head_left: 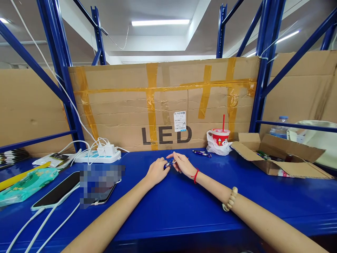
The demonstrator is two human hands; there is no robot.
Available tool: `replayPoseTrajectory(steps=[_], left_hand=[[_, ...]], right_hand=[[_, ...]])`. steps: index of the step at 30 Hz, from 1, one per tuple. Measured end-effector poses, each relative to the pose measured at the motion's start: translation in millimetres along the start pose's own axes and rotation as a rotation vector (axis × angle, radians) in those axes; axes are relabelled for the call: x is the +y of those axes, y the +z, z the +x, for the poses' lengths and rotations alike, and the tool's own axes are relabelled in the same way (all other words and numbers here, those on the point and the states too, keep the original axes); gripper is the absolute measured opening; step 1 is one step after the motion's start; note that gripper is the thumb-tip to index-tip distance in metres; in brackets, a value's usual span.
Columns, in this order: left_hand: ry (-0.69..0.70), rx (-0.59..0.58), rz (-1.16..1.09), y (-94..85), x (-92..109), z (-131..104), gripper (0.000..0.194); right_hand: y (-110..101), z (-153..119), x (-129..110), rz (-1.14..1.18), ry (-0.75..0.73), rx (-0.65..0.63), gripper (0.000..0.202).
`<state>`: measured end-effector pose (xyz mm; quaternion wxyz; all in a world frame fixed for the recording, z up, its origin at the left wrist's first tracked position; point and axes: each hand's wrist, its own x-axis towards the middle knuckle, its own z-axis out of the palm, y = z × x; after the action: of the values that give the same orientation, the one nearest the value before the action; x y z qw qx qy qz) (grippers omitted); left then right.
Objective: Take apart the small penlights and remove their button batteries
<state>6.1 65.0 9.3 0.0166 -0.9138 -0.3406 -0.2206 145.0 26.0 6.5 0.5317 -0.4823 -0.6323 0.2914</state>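
My left hand (pixel 158 170) rests at the middle of the blue tabletop, its fingers closed round a small blue pen (pixel 167 164) with a silvery part. Only a short length of the pen shows; the rest is hidden by my fingers. Close against it on the right is my right hand (pixel 183 164), with a red cord on the wrist. Its index finger reaches over toward the pen and the other fingers curl in. What sits between those fingertips is too small to make out. Further back, more blue pens (pixel 202 153) lie on the table.
A red cup with a straw (pixel 220 137) stands in a white bag at the back. An opened cardboard box (pixel 279 158) is to the right. Leftward are a power strip (pixel 97 156), phones with cables (pixel 58 191) and a green packet (pixel 28 186). Taped cardboard (pixel 121 109) walls the back.
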Motion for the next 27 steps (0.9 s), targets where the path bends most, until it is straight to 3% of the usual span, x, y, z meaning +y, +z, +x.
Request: replayPoseTrajectory(steps=[3,9,14,22,27], left_hand=[[-0.012,-0.018,-0.14,-1.2,-0.3,0.5,0.02],[-0.255,-0.008,-0.227,-2.1,-5.3,4.1,0.025],[-0.286,-0.004,-0.215,-5.7,-1.8,2.3,0.026],[-0.277,0.019,-0.304,-6.4,-1.4,0.0,0.049],[-0.261,0.028,-0.294,-6.5,-0.9,0.2,0.043]], right_hand=[[4.2,-2.9,-4.5,-0.088,-0.044,-0.066,0.049],[-0.3,-3.2,-3.3,-0.532,-0.262,-0.073,0.034],[-3.5,-4.3,-3.8,-0.827,-0.267,-0.097,0.036],[-5.5,-8.6,-11.1,-0.975,-0.322,-0.119,0.035],[-6.0,-7.8,-7.5,-0.976,-0.367,-0.158,0.034]])
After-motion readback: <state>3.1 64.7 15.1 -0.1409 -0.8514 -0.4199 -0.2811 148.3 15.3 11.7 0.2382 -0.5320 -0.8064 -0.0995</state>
